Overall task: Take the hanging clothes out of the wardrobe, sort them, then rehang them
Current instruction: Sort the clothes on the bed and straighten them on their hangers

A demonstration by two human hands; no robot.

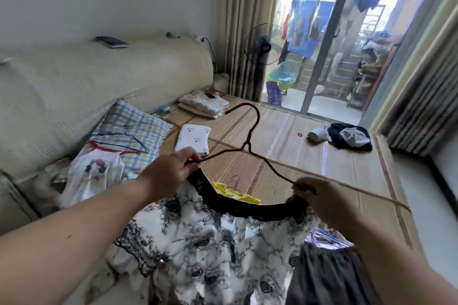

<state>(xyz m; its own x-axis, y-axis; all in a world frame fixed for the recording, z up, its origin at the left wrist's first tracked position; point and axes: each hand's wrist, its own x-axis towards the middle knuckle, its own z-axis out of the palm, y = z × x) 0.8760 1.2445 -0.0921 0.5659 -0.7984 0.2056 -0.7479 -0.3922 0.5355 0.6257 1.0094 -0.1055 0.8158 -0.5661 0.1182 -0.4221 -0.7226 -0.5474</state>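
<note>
Bedroom: a woven mat [322, 156] covers the bed, with a cream padded headboard [99, 77] on the left. Containers: a green basin [281, 77] sits out on the balcony past the glass door [327, 39], just beside a purple stool [273, 93]; the basin's contents can't be told. A balcony rack [369, 74] at right is packed with blurred items. Blue laundry [304, 27] hangs outside. A standing fan [265, 44] and a striped curtain [245, 27] are by the door.

Task thing: a dark wire hanger [245, 145] is held above the mat, hook pointing away from the camera. The left hand [171, 168] pinches its left end, fingers curled. The right hand [319, 195] is clamped on the right end. A black-and-white garment [198, 235] drapes toward the camera, its black neckline sagging between the two hands below the wire. A yellow garment [238, 197] on a small hanger lies on the mat behind the neckline.

Also on the bed:
- A plaid pillow [133, 129] with loose hangers [128, 138] on it.
- A white top with red trim [94, 171], overlapping the pillow's near edge.
- A folded white cloth [193, 138] beside the pillow.
- A folded floral stack [203, 104] near the headboard.
- A dark clothes pile [349, 138] far right, with a white roll [317, 135] touching it and a red ring [300, 134] near that.
- A dark pleated garment [327, 275] bottom right, with pale hangers [327, 240] on top.

A dark flat object [112, 42] rests on top of the headboard.
</note>
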